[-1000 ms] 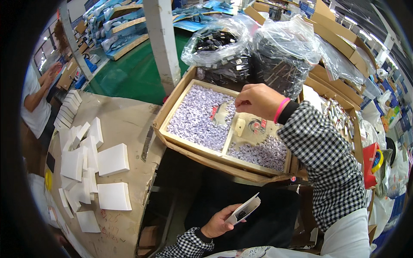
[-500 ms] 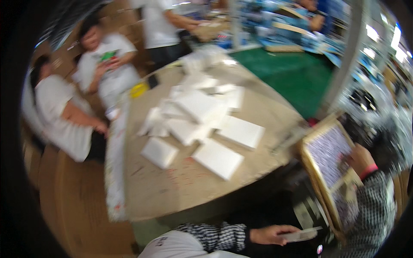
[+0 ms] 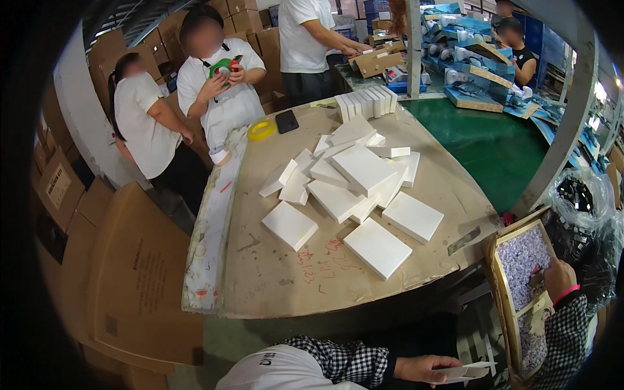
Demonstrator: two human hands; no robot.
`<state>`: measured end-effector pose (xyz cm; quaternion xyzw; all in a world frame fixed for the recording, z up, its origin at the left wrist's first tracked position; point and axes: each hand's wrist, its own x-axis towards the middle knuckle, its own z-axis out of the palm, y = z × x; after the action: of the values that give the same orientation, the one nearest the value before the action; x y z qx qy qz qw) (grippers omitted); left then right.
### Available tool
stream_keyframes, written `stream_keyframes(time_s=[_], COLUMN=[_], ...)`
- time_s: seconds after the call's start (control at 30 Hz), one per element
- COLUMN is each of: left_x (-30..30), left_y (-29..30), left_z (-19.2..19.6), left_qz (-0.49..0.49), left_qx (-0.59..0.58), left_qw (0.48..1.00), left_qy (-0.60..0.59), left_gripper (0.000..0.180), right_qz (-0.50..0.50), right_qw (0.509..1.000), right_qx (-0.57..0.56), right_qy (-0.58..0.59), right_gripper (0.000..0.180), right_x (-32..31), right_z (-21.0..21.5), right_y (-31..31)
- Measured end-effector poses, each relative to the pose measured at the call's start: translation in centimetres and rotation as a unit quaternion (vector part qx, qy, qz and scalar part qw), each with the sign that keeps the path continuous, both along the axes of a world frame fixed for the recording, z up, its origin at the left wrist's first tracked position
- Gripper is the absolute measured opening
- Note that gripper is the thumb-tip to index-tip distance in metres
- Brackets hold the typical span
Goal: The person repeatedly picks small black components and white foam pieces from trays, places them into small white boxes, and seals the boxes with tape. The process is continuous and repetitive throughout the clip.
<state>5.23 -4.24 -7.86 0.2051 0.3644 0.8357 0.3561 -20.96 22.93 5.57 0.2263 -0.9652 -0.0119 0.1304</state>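
My left hand (image 3: 426, 368) is at the lower edge, closed around a thin white card box (image 3: 467, 372) with flaps standing apart at its end. On the right, my right hand (image 3: 560, 277) reaches into a shallow wooden tray (image 3: 502, 300) of small pale-purple pieces (image 3: 520, 263). Its fingers are bent down at the pieces, and what lies between them is hidden. A pink band circles that wrist. Near the same hand, a light wooden piece (image 3: 536, 313) lies across the tray.
White boxes (image 3: 378, 248) lie heaped on the brown-covered table (image 3: 260, 292), with a row upright behind. Yellow tape (image 3: 261, 130) and a black phone (image 3: 286, 121) rest at its far edge. Several people stand beyond; one holds green tape (image 3: 224, 70). A metal post (image 3: 565, 110) rises at right.
The view has shifted and sharpened, so the table sits farther right. My left hand still holds the white card box, its flaps now more visibly apart; my right hand stays at the tray.
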Motion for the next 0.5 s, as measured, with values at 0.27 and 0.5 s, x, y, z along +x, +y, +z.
stream_keyframes(time_s=[0.27, 0.5], left_x=[-1.6, -2.0], left_y=[-1.9, -2.0], left_z=[0.7, 5.0], left_qz=[0.004, 0.012], left_qx=[0.124, -0.044], left_qw=[0.989, 0.993], left_qy=[-0.076, -0.107], left_gripper=[0.078, 0.110], right_qz=[0.144, 0.265], right_qw=[0.987, 0.932], right_qx=[-0.065, -0.194], right_qy=[0.024, -0.156], right_gripper=[0.008, 0.015], right_x=[5.8, 18.2], right_z=[7.9, 11.0], right_y=[-3.7, -7.3])
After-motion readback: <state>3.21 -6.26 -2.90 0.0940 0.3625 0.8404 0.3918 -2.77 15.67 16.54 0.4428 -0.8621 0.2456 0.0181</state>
